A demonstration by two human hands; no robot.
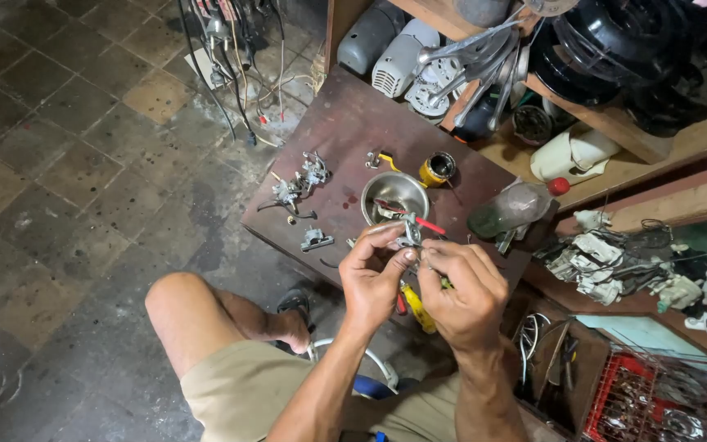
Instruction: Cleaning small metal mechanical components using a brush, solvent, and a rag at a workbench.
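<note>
**Two hands pinch a small metal part over a worn table**

At centre frame, the left hand [372, 274] and right hand [464, 288] meet, fingers curled and pinching a small grey metal bracket part [408, 237] between them. Just above it sits a round shiny steel bowl [394, 195] on the dark reddish-brown wooden table [353, 131]. A small yellow-labelled open tin [437, 169] stands right of the bowl. Loose grey metal brackets [298, 190] lie left of it. A clear plastic bottle with a red cap [517, 206] lies on its side at the table's right edge.
</note>
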